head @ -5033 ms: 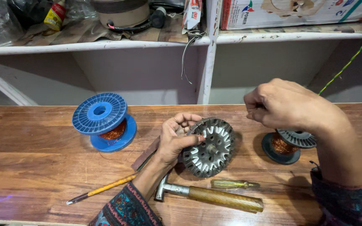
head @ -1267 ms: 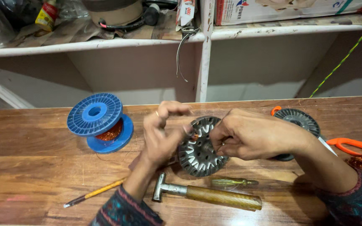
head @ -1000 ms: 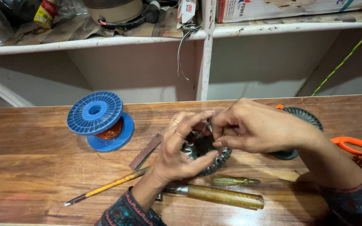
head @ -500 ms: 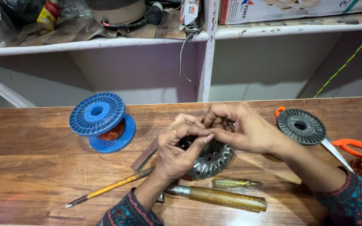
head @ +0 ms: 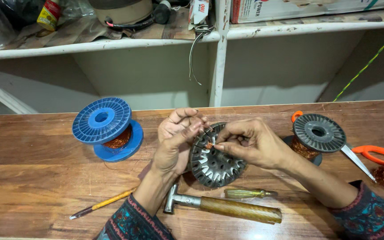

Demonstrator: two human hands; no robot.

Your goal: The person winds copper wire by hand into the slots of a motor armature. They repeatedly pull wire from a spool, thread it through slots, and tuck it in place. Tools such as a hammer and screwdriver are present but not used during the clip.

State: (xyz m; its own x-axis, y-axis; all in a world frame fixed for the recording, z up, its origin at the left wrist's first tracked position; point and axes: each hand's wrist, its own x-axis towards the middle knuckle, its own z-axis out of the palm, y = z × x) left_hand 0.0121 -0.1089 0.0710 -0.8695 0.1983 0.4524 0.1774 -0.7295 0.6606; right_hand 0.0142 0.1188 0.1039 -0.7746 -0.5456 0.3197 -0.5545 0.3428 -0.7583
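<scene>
Copper wire [head: 209, 145] is being worked into a slot at the upper rim of the stator [head: 216, 155], a round steel core with inward teeth that is held tilted just above the middle of the worktop [head: 32, 178]. The left hand [head: 176, 140] is wrapped round the stator's left edge, its grip clamped on the rim with the thumb lying over the top. The right hand [head: 250, 142] is pinched together at thumb and forefinger on the wire just above the slot.

Judging by what is seen, the winding is at an early stage: one small patch of copper shows at the top, while the other slots in view look bare.

A blue spool [head: 107, 129] with copper wire stands towards the left rear of the worktop, and a dark spool [head: 318, 133] towards the right rear, with orange-handled scissors [head: 374, 153] beside it. A hammer [head: 227, 206] lies near the front edge below the stator, a small brass-coloured tool [head: 247, 193] just above it, and a pencil [head: 105, 204] to its left.
</scene>
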